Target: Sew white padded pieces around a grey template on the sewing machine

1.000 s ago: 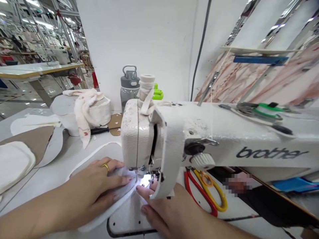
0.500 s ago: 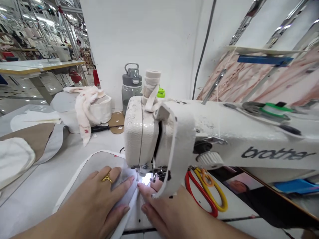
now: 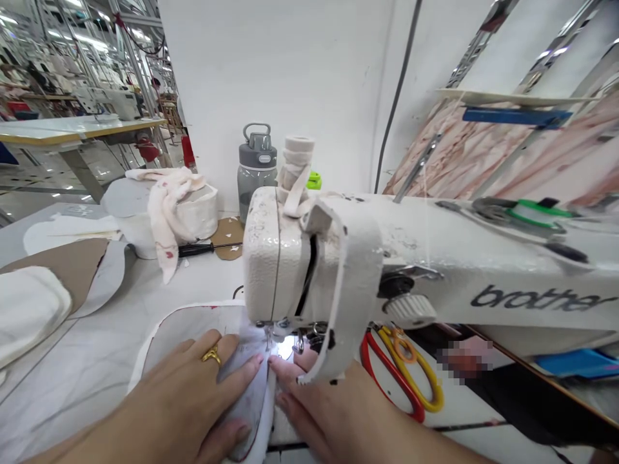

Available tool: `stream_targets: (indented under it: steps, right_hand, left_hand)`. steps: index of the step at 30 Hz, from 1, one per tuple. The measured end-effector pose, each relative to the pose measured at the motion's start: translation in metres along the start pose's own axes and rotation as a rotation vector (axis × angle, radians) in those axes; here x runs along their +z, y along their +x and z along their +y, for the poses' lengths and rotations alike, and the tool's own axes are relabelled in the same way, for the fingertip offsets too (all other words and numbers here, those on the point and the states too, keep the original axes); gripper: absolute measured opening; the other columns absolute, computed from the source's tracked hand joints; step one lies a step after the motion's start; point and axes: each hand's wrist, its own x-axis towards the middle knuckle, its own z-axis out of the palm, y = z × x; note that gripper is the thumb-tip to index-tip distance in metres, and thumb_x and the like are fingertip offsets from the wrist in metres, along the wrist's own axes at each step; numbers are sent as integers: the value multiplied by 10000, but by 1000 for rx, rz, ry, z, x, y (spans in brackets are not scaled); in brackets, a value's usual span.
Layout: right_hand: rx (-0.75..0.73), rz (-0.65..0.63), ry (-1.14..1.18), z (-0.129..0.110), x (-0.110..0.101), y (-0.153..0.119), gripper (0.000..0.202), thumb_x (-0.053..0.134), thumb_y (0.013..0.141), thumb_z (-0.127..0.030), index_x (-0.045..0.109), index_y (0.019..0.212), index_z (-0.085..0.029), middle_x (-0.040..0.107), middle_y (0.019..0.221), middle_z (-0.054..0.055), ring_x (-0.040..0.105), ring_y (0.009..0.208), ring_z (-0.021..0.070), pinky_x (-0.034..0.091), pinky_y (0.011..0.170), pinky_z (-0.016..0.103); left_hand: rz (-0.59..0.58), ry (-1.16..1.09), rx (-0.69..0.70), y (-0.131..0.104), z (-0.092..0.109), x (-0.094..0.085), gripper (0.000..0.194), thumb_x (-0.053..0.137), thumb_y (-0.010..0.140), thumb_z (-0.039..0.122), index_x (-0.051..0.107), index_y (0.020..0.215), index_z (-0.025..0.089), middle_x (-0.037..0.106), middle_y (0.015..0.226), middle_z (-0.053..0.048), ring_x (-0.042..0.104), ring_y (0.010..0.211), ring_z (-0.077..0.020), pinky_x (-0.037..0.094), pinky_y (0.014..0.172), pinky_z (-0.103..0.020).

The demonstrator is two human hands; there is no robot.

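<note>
A grey fabric piece [image 3: 193, 317] with a white edge strip lies flat under the needle area of the white sewing machine [image 3: 290, 258]. My left hand [image 3: 193, 380], with a gold ring, rests on this fabric with its fingers spread. Close to the lit needle, my right hand [image 3: 314, 393] has its index fingertip at the white strip [image 3: 265, 412]; the machine's curved lever hides part of this hand. Its thumb is apart from the index finger, and the other fingers are partly hidden.
Red and yellow scissors [image 3: 401, 367] lie behind my right wrist. To the left are stacked fabric pieces [image 3: 33, 309], a black screwdriver [image 3: 196, 249] and a white fabric bundle [image 3: 198, 212]. A grey bottle [image 3: 257, 174] stands behind the machine head.
The fabric has shifted toward me and turned a little, its far edge now lower in view. My left hand has moved slightly toward me with it. My right hand is nearly unmoved.
</note>
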Motion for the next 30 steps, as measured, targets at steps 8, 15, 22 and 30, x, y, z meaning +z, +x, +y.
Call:
stream_targets:
  steps: [8, 15, 22, 30]
  right_hand:
    - [-53, -9, 15, 4, 4, -1, 304, 519, 968, -312, 671, 1225, -259, 731, 920, 66, 676, 790, 256, 496, 658, 341]
    - [-52, -56, 50, 2, 0, 1, 242, 530, 963, -298, 699, 1111, -210, 724, 883, 83, 682, 835, 264, 529, 691, 349]
    - [-70, 20, 73, 4, 0, -1, 228, 528, 957, -258, 707, 1088, -202, 735, 893, 78, 684, 822, 252, 531, 685, 343]
    - [-107, 82, 25, 7, 6, -6, 302, 543, 951, -259, 697, 1209, -231, 723, 838, 53, 670, 776, 244, 487, 645, 337]
  left_hand:
    - [161, 196, -41, 2, 13, 15, 471, 535, 897, 357, 572, 1356, 258, 658, 1271, -135, 636, 1052, -355, 558, 799, -491]
    - [198, 62, 83, 6, -1, 10, 316, 499, 965, 352, 615, 1258, 341, 704, 1159, -55, 660, 968, -262, 555, 750, -362]
    - [89, 14, 107, 11, -6, 10, 371, 479, 950, 224, 615, 1276, 338, 707, 1151, -53, 662, 1005, -235, 558, 879, -375]
    - [251, 76, 138, 12, -20, 23, 402, 392, 977, 203, 627, 1273, 343, 669, 1237, -70, 635, 1099, -262, 540, 852, -395]
